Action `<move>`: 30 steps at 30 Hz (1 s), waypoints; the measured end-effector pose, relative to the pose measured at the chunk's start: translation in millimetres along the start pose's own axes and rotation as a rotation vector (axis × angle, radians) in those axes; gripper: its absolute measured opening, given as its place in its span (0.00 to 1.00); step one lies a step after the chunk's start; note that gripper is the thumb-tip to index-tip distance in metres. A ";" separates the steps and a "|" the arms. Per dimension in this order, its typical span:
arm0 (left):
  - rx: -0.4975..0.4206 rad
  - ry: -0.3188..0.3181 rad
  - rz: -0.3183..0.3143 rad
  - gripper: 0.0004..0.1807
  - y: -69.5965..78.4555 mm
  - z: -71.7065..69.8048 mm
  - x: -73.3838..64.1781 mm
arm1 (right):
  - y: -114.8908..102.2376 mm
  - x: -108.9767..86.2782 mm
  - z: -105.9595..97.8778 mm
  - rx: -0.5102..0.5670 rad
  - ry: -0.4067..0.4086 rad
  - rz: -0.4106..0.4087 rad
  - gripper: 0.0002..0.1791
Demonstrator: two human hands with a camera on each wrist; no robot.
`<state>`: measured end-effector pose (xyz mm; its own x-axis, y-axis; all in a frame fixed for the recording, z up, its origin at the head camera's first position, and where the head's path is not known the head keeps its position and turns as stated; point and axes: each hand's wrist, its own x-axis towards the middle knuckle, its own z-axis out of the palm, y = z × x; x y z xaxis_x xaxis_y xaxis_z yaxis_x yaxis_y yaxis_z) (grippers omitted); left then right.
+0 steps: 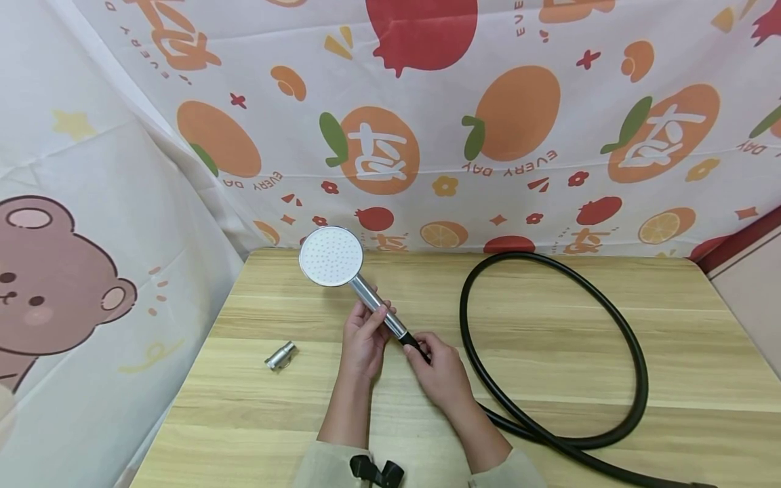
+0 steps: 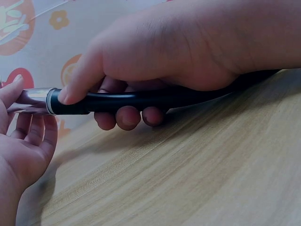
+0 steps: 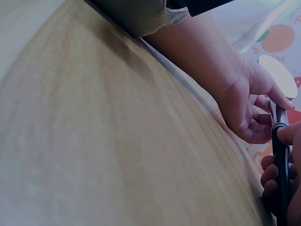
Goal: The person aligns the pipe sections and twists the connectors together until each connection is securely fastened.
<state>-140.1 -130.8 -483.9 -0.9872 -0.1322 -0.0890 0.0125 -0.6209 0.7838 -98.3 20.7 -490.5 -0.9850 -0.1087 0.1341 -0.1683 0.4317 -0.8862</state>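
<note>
A shower head [image 1: 331,256] with a round white spray face and a chrome handle [image 1: 369,293] is held above the table, face up and tilted to the far left. My left hand [image 1: 364,341] grips the lower part of that handle, thumb on top and fingers beneath. Just below, my right hand [image 1: 443,371] curls round the black end of the hose [image 2: 141,100], its thumb close to the chrome collar [image 2: 52,101]. In the left wrist view the hose end meets the collar directly. The right wrist view shows both hands side by side at this joint.
The black hose [image 1: 638,379] loops across the right side of the wooden table [image 1: 244,420] and runs off toward the front right. A small metal fitting [image 1: 281,356] lies on the left. Printed cloth [image 1: 451,169] hangs behind the table's back edge.
</note>
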 end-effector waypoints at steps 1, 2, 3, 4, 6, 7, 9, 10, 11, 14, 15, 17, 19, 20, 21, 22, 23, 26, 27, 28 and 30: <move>-0.001 -0.001 -0.001 0.28 0.1 -0.1 -0.2 | -0.1 0.1 0.1 0.007 0.003 -0.001 0.14; -0.001 -0.002 -0.001 0.27 0.1 -0.3 -0.1 | 0.2 0.2 0.3 0.012 0.006 -0.007 0.15; -0.004 -0.002 -0.002 0.26 0.2 -0.4 -0.2 | 0.6 0.2 0.7 0.016 0.007 -0.012 0.16; -0.006 -0.002 -0.002 0.25 0.1 -0.4 -0.2 | 0.7 0.2 0.9 0.020 0.009 -0.016 0.17; -0.007 -0.005 -0.002 0.23 0.4 -0.2 -0.4 | 1.0 0.2 1.3 0.024 0.010 -0.020 0.18; -0.007 -0.005 -0.002 0.23 0.5 -0.3 -0.6 | 1.1 0.2 1.5 0.025 0.012 -0.020 0.19; -0.007 -0.004 -0.002 0.22 0.5 0.0 -0.9 | 1.4 0.2 1.9 0.022 0.015 -0.015 0.18; -0.006 -0.003 -0.002 0.23 0.5 0.1 -1.0 | 1.6 0.2 1.9 0.021 0.017 -0.014 0.18; -0.006 -0.003 -0.002 0.23 0.6 0.1 -1.1 | 1.9 0.3 2.0 0.019 0.019 -0.014 0.17; -0.003 -0.005 0.000 0.26 0.6 0.0 -1.5 | 2.3 -0.1 2.0 0.024 0.020 -0.015 0.16; -0.005 -0.005 -0.001 0.26 0.4 -0.1 -1.5 | 2.2 -0.3 1.8 0.027 0.020 -0.016 0.15; -0.009 -0.006 -0.003 0.27 0.5 -0.1 -1.4 | 2.1 -0.4 1.5 0.033 0.018 -0.015 0.15; -0.011 -0.005 -0.006 0.26 0.7 0.0 -1.5 | 2.1 -0.6 1.3 0.033 0.015 -0.015 0.14; -0.014 -0.005 -0.007 0.26 0.8 0.0 -1.4 | 2.1 -0.7 1.2 0.030 0.013 -0.013 0.14; -0.016 -0.005 -0.008 0.26 0.7 0.0 -1.3 | 2.2 -0.7 1.2 0.027 0.012 -0.014 0.13; -0.016 -0.005 -0.008 0.26 0.7 0.1 -1.2 | 2.3 -0.8 1.1 0.023 0.011 -0.013 0.13; -0.017 -0.004 -0.008 0.26 0.6 0.1 -1.0 | 2.0 -0.9 1.0 0.020 0.011 -0.012 0.13; -0.020 -0.002 -0.010 0.25 0.6 0.4 -0.9 | 1.9 -1.1 0.6 0.004 0.009 -0.009 0.12; -0.020 0.000 -0.010 0.25 0.7 0.5 -1.0 | 1.8 -1.1 0.5 -0.001 0.008 -0.010 0.12; -0.018 0.002 -0.011 0.24 0.9 0.7 -1.2 | 1.6 -1.1 0.3 -0.006 0.006 -0.008 0.12; -0.014 0.002 -0.011 0.25 1.3 1.2 -1.5 | 1.5 -1.3 -0.1 -0.015 -0.002 -0.009 0.12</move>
<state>-138.8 -130.5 -482.0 -0.9870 -0.1270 -0.0987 0.0040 -0.6330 0.7742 -97.2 21.6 -492.0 -0.9834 -0.1140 0.1413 -0.1777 0.4440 -0.8782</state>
